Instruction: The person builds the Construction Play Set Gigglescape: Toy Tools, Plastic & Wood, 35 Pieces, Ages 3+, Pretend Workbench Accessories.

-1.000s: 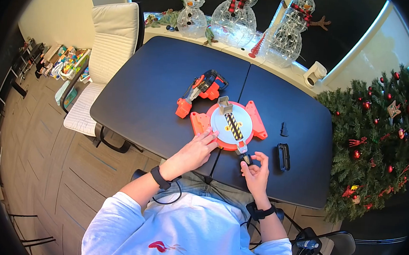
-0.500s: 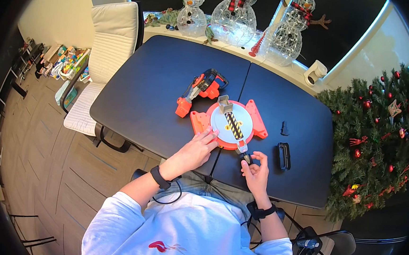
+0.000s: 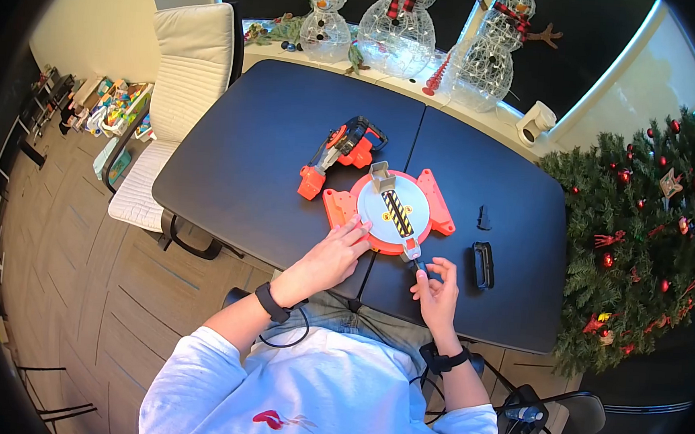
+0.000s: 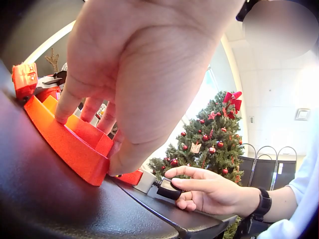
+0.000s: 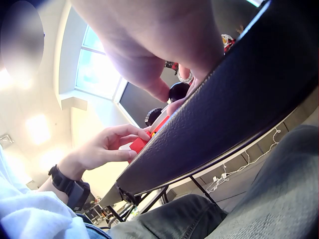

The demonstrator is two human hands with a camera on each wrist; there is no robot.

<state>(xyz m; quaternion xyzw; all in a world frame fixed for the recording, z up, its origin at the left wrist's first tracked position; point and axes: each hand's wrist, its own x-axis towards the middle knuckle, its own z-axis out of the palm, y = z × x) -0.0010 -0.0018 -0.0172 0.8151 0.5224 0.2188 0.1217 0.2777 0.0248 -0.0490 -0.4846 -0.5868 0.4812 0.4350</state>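
Note:
A round toy base (image 3: 376,211) with a red rim, grey disc and striped strip lies across the table seam. My left hand (image 3: 337,252) rests on its near-left rim, fingers spread over the red edge, as the left wrist view also shows on the red rim (image 4: 70,144). At the near end of the base sticks out a black knob (image 3: 416,266), and my right hand (image 3: 437,296) pinches it between thumb and fingers. In the left wrist view the black knob (image 4: 168,189) sits on a threaded shaft beside the right hand (image 4: 214,191).
A red and black toy saw (image 3: 340,153) lies behind and left of the base. To the right are a black oblong frame (image 3: 482,266) and a small black piece (image 3: 483,218). Beyond the table stand a white chair (image 3: 181,84), lit snowmen and a decorated tree (image 3: 635,253).
My right fingers have shifted slightly on the black knob, which looks turned. My left hand stays in place on the rim.

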